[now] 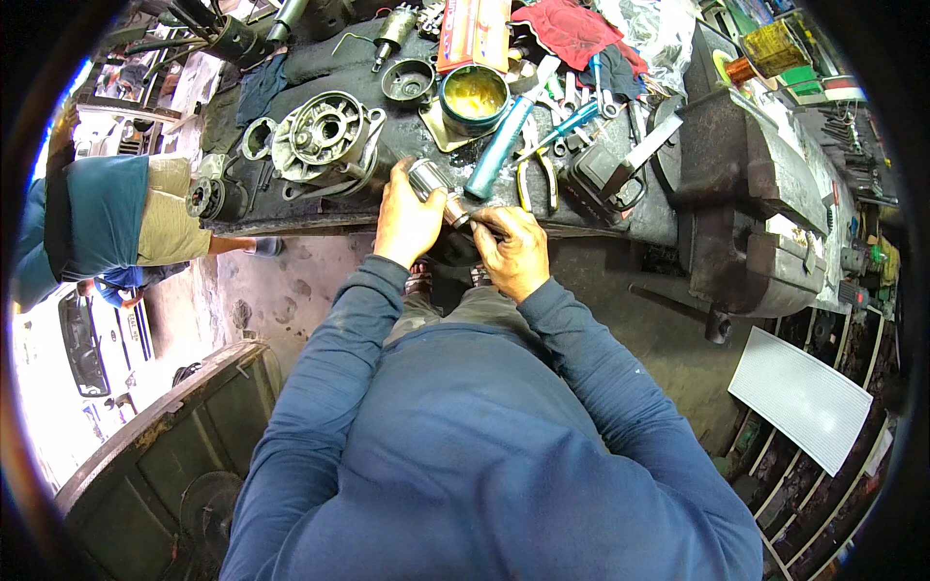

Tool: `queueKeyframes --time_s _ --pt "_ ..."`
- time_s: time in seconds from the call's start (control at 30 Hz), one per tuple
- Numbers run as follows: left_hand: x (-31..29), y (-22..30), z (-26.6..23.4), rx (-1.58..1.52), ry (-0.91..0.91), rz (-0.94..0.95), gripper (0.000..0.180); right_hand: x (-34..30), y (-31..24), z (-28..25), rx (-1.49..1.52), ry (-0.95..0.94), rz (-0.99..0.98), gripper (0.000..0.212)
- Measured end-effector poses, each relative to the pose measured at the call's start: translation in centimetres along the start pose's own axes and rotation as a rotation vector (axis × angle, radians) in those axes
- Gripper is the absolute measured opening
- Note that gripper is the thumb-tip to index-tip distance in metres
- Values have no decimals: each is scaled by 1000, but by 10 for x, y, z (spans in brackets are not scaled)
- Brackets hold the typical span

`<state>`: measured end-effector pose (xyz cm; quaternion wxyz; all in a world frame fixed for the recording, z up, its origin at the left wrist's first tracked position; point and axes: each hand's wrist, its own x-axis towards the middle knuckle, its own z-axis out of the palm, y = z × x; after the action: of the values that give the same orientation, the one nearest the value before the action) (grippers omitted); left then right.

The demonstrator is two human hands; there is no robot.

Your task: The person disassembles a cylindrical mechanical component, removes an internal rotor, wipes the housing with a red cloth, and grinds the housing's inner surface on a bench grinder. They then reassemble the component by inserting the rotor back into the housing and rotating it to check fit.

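Note:
At the bench's front edge, both my hands hold a motor armature [428,180], a silvery cylinder with a coppery band toward its lower right end. My left hand [408,222] is wrapped round the left side of its body. The fingers of my right hand [512,250] pinch the shaft end, which they partly hide. Just beyond my right hand lies a hammer [500,153] with a teal handle. A round tin of yellow grease [475,95] stands behind the armature. Left of my hands sits a cast metal housing [325,136].
Pliers [539,184], wrenches and a black box-shaped part [593,174] lie on the right of the bench [387,208]. A large bench vise [751,198] stands farther right. At far left is another person [107,213]. A red rag [576,31] lies at the back.

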<state>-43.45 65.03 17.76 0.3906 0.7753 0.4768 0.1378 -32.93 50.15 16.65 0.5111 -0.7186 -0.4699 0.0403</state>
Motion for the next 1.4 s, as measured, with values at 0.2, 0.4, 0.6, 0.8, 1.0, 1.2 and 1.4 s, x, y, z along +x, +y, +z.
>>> queueKeyframes --time_s 0.2,0.4,0.6,0.8,1.0,1.2,1.4 --pt "-2 11 16 7 91 -85 79 7 -1 2 -23 -48 92 10" --pt "-7 -4 19 -78 142 25 74 2 3 -2 41 -44 167 9" --pt "0 -12 11 -102 27 -13 80 9 1 -7 -55 -137 20 12" --pt "0 -25 16 -171 6 -40 78 9 -1 0 -81 -107 -33 15" --pt "4 -39 22 -266 -31 -57 70 -1 0 1 39 -89 116 11" --pt "0 -24 17 -166 8 -75 71 2 -1 1 -4 -124 99 10" --pt "-1 -10 18 -162 48 -89 76 1 5 -6 38 -61 173 11"
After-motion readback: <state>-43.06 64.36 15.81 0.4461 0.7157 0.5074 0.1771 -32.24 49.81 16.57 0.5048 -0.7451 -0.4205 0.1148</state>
